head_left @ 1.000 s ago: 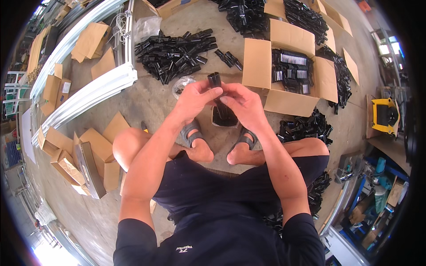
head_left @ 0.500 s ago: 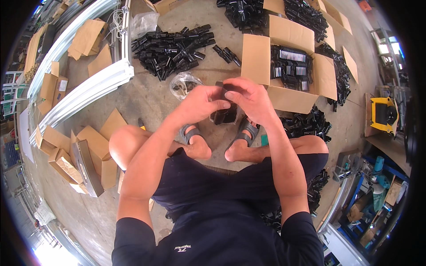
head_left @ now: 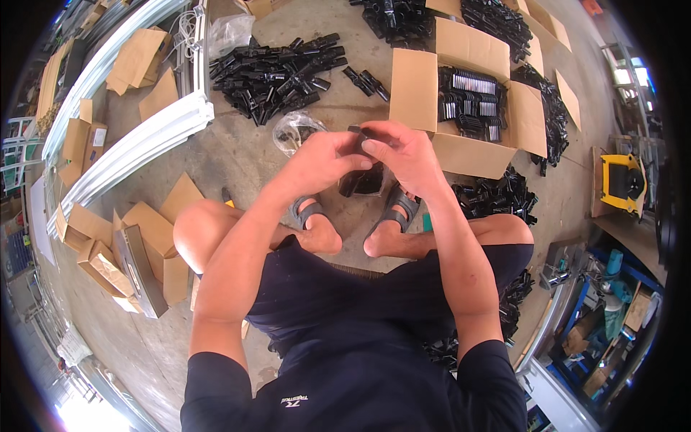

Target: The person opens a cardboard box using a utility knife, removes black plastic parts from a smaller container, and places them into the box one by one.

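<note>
In front of my feet, my left hand [head_left: 324, 162] and my right hand [head_left: 404, 153] meet around a small black part [head_left: 355, 130]. The fingers of both hands are closed on it, and they hide most of its shape. Below the hands, between my sandals, lie more black parts in a clear plastic bag [head_left: 362, 182]. A second clear plastic bag [head_left: 294, 131] with something small inside lies just beyond my left hand. To the right of my hands stands an open cardboard box [head_left: 471, 160] with black parts stacked in rows.
A loose pile of black parts [head_left: 277, 78] lies ahead on the concrete floor, with more piles [head_left: 504, 201] by my right knee. White metal profiles [head_left: 144, 158] and opened cartons [head_left: 147, 245] are at the left. A yellow-framed object [head_left: 622, 186] stands at the far right.
My hands have shifted slightly, and the left hand's thumb and fingers sit differently around the black part. The surroundings are unchanged apart from a slight shift of the view.
</note>
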The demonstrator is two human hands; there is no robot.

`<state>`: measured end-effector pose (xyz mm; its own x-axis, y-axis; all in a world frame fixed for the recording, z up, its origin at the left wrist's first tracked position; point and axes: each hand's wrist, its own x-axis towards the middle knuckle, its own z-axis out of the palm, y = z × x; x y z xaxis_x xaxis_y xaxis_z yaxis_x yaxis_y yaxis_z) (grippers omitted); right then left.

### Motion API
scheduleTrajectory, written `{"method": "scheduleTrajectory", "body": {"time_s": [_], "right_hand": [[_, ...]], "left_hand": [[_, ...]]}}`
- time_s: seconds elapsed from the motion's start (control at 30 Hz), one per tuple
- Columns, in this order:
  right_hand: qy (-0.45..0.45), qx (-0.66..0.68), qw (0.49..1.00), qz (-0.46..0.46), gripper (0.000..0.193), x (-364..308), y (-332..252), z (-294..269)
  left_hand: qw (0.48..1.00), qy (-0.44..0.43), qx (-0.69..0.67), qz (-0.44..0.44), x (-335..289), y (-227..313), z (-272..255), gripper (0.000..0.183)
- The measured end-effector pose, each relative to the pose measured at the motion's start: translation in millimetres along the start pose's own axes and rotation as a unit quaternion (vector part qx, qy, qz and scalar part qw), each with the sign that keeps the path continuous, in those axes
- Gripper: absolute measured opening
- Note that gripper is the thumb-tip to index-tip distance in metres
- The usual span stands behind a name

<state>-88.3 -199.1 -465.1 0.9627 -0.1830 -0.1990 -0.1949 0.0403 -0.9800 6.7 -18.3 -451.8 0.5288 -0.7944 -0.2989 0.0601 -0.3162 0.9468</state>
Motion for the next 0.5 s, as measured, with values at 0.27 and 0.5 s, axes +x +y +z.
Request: {"method": "scheduleTrajectory", "body": {"time_s": [0.27, 0.5], "right_hand": [[0.044, 0.104, 0.994, -0.003, 0.037, 2, -5, 1], [0.074, 0.152, 0.986, -0.009, 0.035, 3, -2, 9]], "left_hand": [[0.991, 0.027, -0.129, -0.008, 6, -8, -3, 0.03], [0.978, 0.005, -0.209, -0.024, 6, -7, 0, 0.032]]}}
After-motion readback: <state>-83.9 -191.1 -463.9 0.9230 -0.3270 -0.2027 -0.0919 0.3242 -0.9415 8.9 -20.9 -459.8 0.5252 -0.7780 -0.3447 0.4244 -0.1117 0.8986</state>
